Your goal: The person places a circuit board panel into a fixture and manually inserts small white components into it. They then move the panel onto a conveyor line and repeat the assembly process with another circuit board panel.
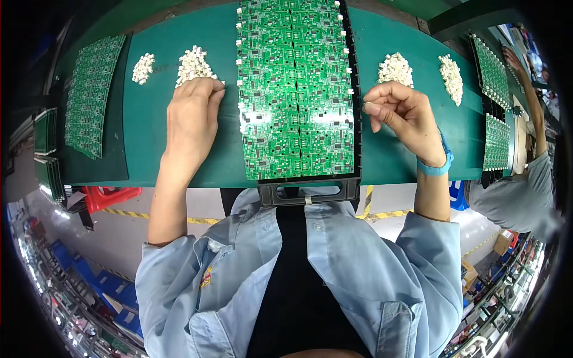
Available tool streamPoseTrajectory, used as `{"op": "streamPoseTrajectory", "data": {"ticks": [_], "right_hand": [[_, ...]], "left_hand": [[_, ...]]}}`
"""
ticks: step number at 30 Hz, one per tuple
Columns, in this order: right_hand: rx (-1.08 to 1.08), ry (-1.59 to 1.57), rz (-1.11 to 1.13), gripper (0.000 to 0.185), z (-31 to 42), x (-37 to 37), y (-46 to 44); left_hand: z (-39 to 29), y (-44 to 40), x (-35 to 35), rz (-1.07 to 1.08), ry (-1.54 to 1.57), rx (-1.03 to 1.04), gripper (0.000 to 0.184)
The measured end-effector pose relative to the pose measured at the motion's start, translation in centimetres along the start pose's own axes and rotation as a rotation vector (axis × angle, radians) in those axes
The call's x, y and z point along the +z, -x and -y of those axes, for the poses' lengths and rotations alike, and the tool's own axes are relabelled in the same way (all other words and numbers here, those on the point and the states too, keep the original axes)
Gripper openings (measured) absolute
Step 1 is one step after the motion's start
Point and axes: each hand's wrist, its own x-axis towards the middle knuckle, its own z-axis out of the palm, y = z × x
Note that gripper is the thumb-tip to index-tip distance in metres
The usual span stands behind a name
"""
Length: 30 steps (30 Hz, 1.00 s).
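Note:
A panel of green circuit boards point(296, 89) lies in a black carrier point(310, 192) in front of me, with small white connectors along the upper part of both its side edges. My left hand point(192, 116) is at the near edge of a heap of white connectors point(194, 62), fingers bent and pressed together; what they pinch is hidden. Beside the panel's right edge, my right hand point(409, 119) is closed in a pinch of thumb and forefinger, around something too small to make out. Just beyond it lies another heap of white connectors point(395, 70).
Smaller connector heaps lie at the far left point(143, 68) and far right point(451, 80) of the green mat point(155, 131). More circuit boards point(95, 95) stand at the left, others point(492, 71) at the right. A co-worker's arm point(531, 95) reaches in at the right.

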Motion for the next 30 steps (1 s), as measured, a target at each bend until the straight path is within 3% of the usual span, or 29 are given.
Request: {"op": "streamPoseTrajectory", "data": {"ticks": [2,6,11,16,22,26,29,30], "right_hand": [[0.013,-0.014,-0.004,0.008,0.0,0.2,0.0],[-0.29,0.426,-0.032,0.007,-0.6,0.7,-0.1],[-0.382,0.426,-0.121,0.008,-1.3,2.2,-0.1],[-0.412,0.444,-0.137,0.007,-1.7,2.5,0.0],[-0.407,0.606,-0.149,0.007,-0.9,2.9,0.6],[-0.489,0.692,-0.114,0.009,-1.0,2.4,0.5],[-0.508,0.66,-0.095,0.01,-0.4,1.6,0.4],[-0.46,0.673,-0.206,0.01,-0.1,0.8,0.3]], "left_hand": [[0.0,-0.1,0.0,-0.002,0.033,-0.023,0.005],[0.0,-0.2,0.1,-0.062,0.078,0.007,0.008],[-0.5,-0.2,-0.5,-0.091,0.172,0.005,0.011],[-0.4,-0.1,-0.8,-0.005,0.188,-0.187,0.012],[-0.4,-0.1,-0.9,-0.1,0.214,-0.136,0.011],[-2.0,-0.5,-2.5,0.009,0.323,-0.298,0.011],[-0.9,0.0,-1.8,-0.033,0.418,-0.283,0.013],[-0.5,0.3,-1.5,-0.054,0.466,-0.276,0.013]]}}
